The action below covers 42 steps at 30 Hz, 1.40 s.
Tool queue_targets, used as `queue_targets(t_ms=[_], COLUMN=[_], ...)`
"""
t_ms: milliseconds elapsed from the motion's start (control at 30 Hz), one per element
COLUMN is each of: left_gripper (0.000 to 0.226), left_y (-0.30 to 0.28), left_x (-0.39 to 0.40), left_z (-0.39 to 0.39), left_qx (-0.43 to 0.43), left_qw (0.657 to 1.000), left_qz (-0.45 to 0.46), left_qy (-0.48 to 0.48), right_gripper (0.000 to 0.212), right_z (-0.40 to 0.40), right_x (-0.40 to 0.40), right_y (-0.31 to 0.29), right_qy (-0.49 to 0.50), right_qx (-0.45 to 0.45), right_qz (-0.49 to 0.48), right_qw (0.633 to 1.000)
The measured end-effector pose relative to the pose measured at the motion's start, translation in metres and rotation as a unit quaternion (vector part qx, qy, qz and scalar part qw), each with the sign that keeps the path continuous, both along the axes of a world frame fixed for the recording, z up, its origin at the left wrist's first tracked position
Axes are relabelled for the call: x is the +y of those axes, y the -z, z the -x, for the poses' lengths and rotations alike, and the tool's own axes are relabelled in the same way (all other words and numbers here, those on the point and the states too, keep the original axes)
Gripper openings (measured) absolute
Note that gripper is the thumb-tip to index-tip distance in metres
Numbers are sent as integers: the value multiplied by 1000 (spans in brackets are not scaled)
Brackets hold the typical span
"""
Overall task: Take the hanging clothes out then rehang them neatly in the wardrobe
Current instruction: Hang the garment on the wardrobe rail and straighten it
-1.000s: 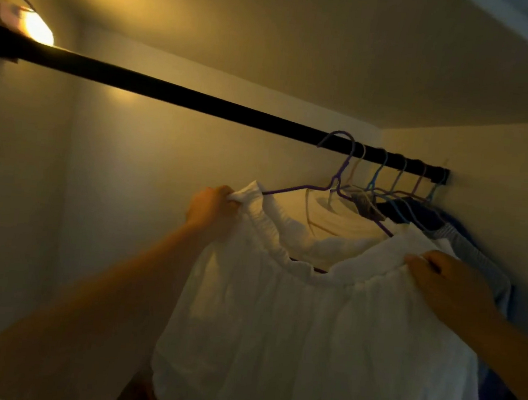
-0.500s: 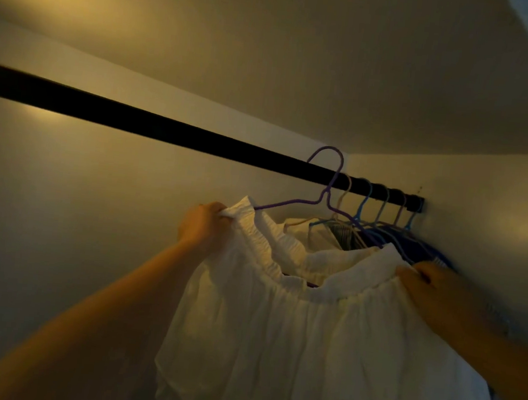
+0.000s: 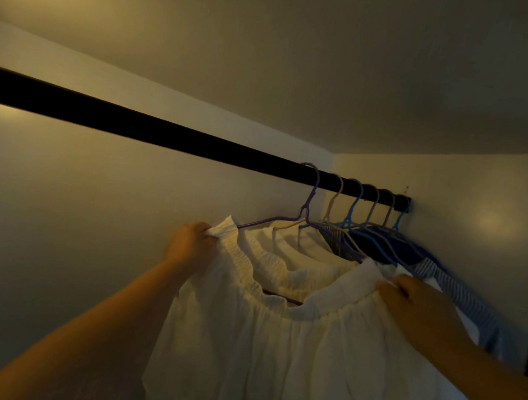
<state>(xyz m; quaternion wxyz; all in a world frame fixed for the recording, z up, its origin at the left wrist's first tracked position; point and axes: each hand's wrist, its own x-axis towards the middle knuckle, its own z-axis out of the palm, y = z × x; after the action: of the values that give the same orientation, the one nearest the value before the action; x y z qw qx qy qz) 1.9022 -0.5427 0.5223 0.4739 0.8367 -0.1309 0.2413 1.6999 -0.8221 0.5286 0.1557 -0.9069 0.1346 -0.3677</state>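
White garment (image 3: 289,357) on purple hanger (image 3: 307,204), both hands gripping waistband

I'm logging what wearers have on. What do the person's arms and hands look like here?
Both forearms are bare as far as the frame shows: no sleeves in view. The left hand and right hand carry no gloves, and no watch or ring is visible, though the dim light hides fine detail.
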Motion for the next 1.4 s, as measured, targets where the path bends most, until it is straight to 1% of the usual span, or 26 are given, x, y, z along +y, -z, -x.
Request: queue_targets(t_ms=[133, 233, 467, 667, 767, 933, 1067, 1100, 1133, 1167, 1200, 1267, 1300, 1400], left_gripper=[19, 19, 24, 30, 32, 38, 46, 49, 49, 49, 50, 55, 56, 56], left_y=[2, 1, -3, -4, -3, 2, 10, 13, 15, 19, 23, 34, 40, 61], left_x=[0, 0, -4, -8, -8, -5, -1, 0, 1, 2, 3, 5, 6, 9], left_z=[-2, -4, -4, 0, 5, 12, 14, 14, 16, 18, 22, 30, 35, 59], left_qx=[-2, 1, 18, 6, -2, 4, 10, 7, 3, 1, 5, 24, 36, 89], left_qw=[1000, 1000, 998, 995, 994, 995, 996, 996, 996, 995, 995, 993, 992, 989], left_qz=[-20, -14, -58, -90, -101, -91, -91, -91, -93, -97, -101, -108, -116, -119], left_qy=[-3, 3, 18, 42, 39, 31, 2, -4, -9, -14, -19, -30, -36, -29], right_gripper=[36, 37, 39, 38, 39, 40, 38, 49, 71, 88, 90, 69, 68, 74], right_z=[0, 1, 2, 3, 4, 15, 26, 29, 33, 36, 38, 44, 46, 53], right_x=[5, 8, 7, 7, 7, 8, 13, 12, 13, 13, 13, 13, 12, 9], right_y=[7, 8, 11, 12, 14, 17, 26, 30, 33, 37, 41, 48, 52, 68], right_qy=[-11, -14, -15, -13, -10, -25, -13, 0, 16, 27, 35, 45, 49, 69], right_qx=[-13, -18, -21, -13, -11, -25, -3, 9, 21, 32, 37, 33, 26, 11], right_qz=[-11, -8, -6, -4, -5, -5, -9, -2, 15, 30, 49, 86, 114, 200], right_qw=[1000, 1000, 1000, 1000, 1000, 999, 1000, 1000, 1000, 999, 997, 995, 992, 977])
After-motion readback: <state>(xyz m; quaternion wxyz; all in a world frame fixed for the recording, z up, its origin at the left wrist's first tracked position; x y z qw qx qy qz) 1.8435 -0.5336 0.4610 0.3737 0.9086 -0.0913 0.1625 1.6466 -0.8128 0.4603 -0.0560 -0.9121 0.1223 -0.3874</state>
